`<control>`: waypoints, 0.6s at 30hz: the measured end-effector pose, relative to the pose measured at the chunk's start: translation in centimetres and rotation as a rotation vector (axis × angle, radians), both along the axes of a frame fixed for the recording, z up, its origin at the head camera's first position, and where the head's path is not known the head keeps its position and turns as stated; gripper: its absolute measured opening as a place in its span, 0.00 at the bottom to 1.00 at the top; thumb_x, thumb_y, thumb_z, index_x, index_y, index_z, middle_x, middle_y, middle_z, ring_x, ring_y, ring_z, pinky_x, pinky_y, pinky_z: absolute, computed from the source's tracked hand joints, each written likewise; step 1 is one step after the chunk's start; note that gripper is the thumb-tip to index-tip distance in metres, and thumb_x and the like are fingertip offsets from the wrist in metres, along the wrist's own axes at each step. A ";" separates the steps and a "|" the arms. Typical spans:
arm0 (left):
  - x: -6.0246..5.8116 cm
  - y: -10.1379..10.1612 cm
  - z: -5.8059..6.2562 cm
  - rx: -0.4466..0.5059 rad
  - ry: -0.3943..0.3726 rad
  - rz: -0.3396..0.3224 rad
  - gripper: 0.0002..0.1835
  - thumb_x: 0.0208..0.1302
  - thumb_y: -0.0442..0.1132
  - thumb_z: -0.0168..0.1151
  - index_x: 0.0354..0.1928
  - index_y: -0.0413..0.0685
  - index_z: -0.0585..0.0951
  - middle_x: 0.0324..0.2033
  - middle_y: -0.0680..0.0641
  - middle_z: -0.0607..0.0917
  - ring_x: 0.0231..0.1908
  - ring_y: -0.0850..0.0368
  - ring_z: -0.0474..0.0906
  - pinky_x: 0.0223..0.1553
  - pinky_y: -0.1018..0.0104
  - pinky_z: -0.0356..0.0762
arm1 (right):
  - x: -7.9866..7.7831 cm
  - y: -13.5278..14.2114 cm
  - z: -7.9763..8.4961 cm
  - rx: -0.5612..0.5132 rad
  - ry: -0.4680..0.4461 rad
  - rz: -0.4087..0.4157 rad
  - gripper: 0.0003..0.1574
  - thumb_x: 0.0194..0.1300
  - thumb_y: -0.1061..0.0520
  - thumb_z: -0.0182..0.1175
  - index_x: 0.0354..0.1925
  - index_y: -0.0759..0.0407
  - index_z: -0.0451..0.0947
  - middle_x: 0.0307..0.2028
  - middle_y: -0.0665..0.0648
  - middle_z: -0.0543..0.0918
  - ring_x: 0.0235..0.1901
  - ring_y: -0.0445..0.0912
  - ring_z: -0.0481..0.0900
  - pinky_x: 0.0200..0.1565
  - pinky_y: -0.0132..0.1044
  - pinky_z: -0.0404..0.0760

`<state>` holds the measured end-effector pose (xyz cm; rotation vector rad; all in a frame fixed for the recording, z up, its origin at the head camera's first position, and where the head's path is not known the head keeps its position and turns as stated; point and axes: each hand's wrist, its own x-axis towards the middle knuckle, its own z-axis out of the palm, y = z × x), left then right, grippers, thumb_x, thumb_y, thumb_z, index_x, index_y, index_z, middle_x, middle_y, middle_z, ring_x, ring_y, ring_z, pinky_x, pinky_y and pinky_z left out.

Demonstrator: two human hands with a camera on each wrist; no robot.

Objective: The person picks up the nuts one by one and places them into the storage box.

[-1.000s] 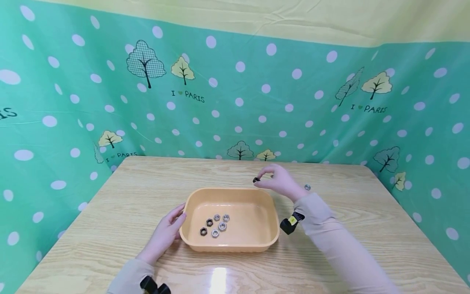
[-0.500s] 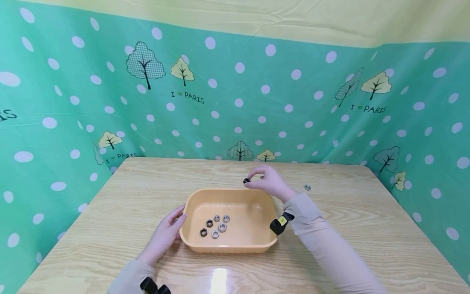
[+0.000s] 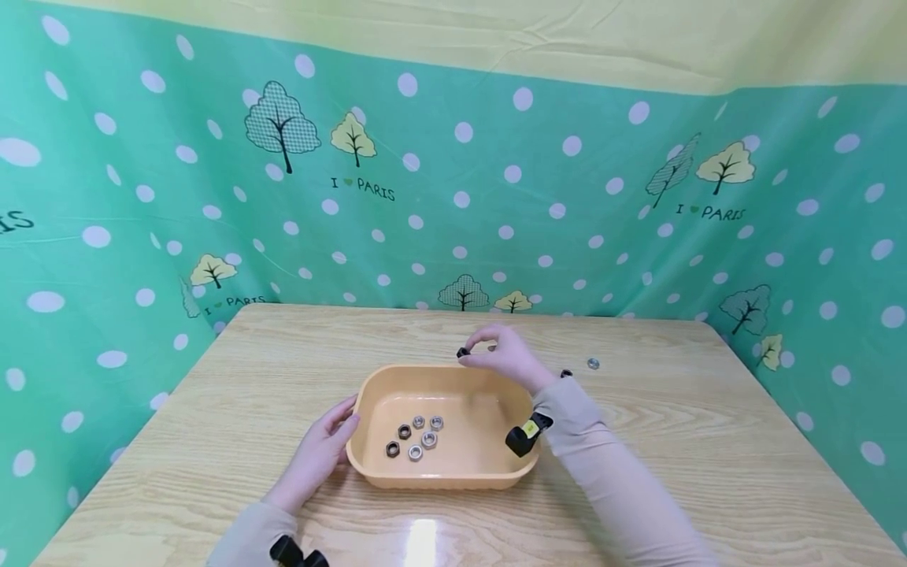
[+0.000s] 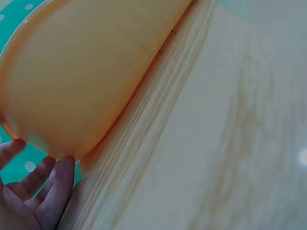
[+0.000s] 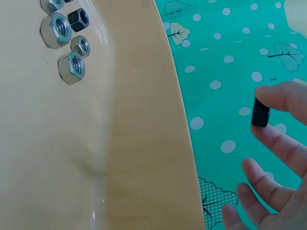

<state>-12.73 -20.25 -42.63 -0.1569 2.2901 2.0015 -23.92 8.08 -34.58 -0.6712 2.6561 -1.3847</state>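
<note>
In the head view, my right hand [image 3: 505,359] pinches a black hex nut [image 3: 464,353] between thumb and index finger, over the far rim of the peach plastic tub [image 3: 489,482]. The right wrist view shows that nut [image 5: 260,113] edge-on, with the other fingers spread loosely below. My left hand [image 3: 320,450] rests against the tub's left end. In the left wrist view its relaxed fingertips [image 4: 68,160] touch the outside wall. Several silver nuts [image 3: 429,439] and two dark nuts [image 3: 405,431] lie on the left half of the tub's floor.
On the wooden table [image 3: 680,441], a silver nut [image 3: 593,364] lies at the back right. A black nut [image 3: 566,373] sits by my right cuff, and another small nut [image 3: 492,348] shows partly behind my right hand. A green dotted curtain [image 3: 453,189] hangs behind the table.
My right hand has moved left with the black nut, from right of the tub's back corner to over its far rim. A black nut by the cuff has come into view. The left hand stays put.
</note>
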 end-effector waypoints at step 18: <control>0.1 -0.1 -0.1 0.003 0.004 -0.003 0.26 0.74 0.38 0.45 0.69 0.37 0.59 0.60 0.30 0.67 0.46 0.46 0.79 0.37 0.64 0.86 | 0.8 -2.4 -1.4 -0.084 -0.033 0.049 0.10 0.51 0.59 0.70 0.34 0.59 0.82 0.44 0.57 0.80 0.53 0.52 0.72 0.59 0.54 0.75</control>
